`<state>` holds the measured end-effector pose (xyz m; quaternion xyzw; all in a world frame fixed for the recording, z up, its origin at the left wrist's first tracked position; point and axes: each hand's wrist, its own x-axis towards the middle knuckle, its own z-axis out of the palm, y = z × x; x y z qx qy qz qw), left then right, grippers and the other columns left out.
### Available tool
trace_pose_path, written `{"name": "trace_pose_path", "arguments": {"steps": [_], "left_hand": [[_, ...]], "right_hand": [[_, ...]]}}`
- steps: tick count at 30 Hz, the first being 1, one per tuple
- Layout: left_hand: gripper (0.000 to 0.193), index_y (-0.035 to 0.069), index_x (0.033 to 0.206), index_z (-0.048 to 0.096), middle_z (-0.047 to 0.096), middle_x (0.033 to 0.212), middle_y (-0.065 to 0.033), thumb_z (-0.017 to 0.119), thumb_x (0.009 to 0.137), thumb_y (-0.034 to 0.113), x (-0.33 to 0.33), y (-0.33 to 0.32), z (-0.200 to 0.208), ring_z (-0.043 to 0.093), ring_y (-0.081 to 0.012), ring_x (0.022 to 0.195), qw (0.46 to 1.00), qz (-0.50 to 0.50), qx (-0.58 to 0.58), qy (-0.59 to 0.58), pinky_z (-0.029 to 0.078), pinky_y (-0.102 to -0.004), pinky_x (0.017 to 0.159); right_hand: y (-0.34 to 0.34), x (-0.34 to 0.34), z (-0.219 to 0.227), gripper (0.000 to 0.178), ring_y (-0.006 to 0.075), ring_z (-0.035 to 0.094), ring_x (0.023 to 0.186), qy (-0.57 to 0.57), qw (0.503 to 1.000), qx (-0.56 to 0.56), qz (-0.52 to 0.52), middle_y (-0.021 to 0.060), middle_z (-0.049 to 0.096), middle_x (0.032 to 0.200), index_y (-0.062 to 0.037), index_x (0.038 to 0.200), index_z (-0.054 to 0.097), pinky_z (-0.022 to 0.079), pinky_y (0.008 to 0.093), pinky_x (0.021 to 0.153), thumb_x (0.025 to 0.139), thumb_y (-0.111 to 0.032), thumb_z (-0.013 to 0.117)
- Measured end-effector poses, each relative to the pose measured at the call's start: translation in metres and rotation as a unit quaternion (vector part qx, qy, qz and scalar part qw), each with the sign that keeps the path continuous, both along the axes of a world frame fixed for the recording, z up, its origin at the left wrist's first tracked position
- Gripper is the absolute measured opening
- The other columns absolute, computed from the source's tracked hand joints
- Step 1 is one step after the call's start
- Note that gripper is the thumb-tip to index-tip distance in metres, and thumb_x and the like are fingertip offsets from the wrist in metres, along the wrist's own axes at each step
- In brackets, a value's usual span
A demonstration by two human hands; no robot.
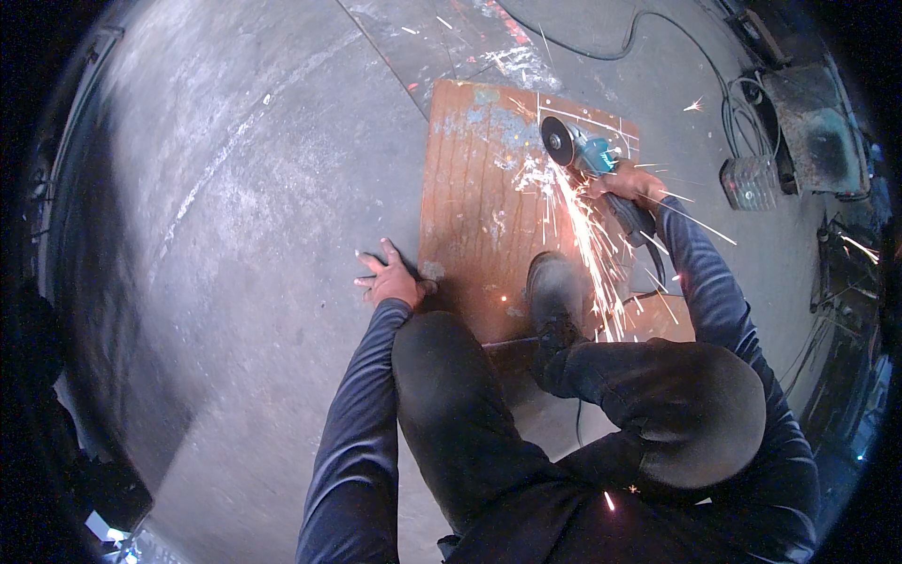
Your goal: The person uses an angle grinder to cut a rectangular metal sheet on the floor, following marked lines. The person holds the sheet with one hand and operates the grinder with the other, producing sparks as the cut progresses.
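Note:
My right hand (631, 183) is wrapped round a teal and black angle grinder (596, 153) over the far right part of a worn wooden board (474, 207). Its dark disc (557, 140) stands at the tool's left end. A bright stream of sparks (587, 244) runs from below the disc back toward me, past my shoe (552, 287), which rests on the board. White lines or a thin pale edge show near the disc; what it touches is hidden by glare. My left hand (392, 279) has its fingers spread on the floor, its thumb at the board's left edge.
Grey concrete floor (254, 188) surrounds the board. A dark cable (648, 19) curves across the far floor to a coil beside a metal box-like unit (817, 132) at the right. The grinder's cord (661, 268) hangs near my right forearm. Metal pieces (832, 263) stand farther right.

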<state>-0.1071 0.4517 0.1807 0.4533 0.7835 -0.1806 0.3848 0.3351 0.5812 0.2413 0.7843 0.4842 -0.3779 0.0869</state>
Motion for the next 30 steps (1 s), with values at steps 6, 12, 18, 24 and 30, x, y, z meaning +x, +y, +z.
{"name": "trace_pose_path", "arguments": {"steps": [6,12,18,24,30], "left_hand": [[0.141,0.029,0.171,0.003,-0.004,0.174,-0.0292,0.097,0.068,0.052,0.001,0.000,-0.001,0.018,-0.0684,0.150,1.000,-0.025,0.007,0.014,0.044,-0.0673,0.113],[0.142,0.028,0.171,0.002,-0.011,0.174,-0.0294,0.099,0.069,0.044,0.001,0.000,0.006,0.017,-0.0667,0.152,1.000,-0.004,0.001,-0.002,0.040,-0.0689,0.114],[0.142,0.028,0.171,0.003,-0.005,0.174,-0.0293,0.098,0.067,0.050,-0.001,-0.001,-0.003,0.019,-0.0684,0.150,1.000,-0.013,0.001,0.023,0.044,-0.0670,0.114],[0.141,0.029,0.171,0.003,-0.003,0.174,-0.0304,0.097,0.068,0.052,-0.006,-0.005,-0.006,0.020,-0.0697,0.148,0.999,-0.021,0.012,0.021,0.043,-0.0665,0.114],[0.139,0.030,0.171,0.003,-0.002,0.174,-0.0305,0.096,0.070,0.053,-0.005,-0.004,-0.012,0.021,-0.0698,0.148,0.999,-0.030,0.013,0.024,0.044,-0.0662,0.114]], "right_hand": [[0.001,0.006,-0.001,0.067,0.0270,0.071,0.086,0.000,1.000,-0.009,-0.014,0.0142,0.075,0.105,0.0011,0.122,0.069,0.058,0.0425,0.078,0.069,-0.036,0.087],[-0.007,-0.005,0.015,0.066,0.0255,0.072,0.090,0.072,0.996,-0.034,-0.031,0.0151,0.075,0.106,0.0010,0.118,0.071,0.058,0.0407,0.080,0.065,-0.037,0.086],[-0.011,-0.009,0.020,0.057,0.0290,0.073,0.084,0.062,0.998,-0.011,-0.008,0.0161,0.076,0.105,-0.0024,0.106,0.078,0.057,0.0424,0.076,0.064,-0.041,0.086],[-0.013,-0.025,0.031,0.062,0.0294,0.073,0.088,0.041,0.997,-0.061,-0.031,0.0167,0.076,0.104,0.0004,0.113,0.074,0.059,0.0416,0.078,0.064,-0.035,0.086],[-0.015,-0.006,0.011,0.068,0.0312,0.074,0.090,0.037,0.999,-0.027,0.010,0.0181,0.076,0.107,0.0032,0.117,0.071,0.060,0.0427,0.081,0.063,-0.033,0.088]]}}
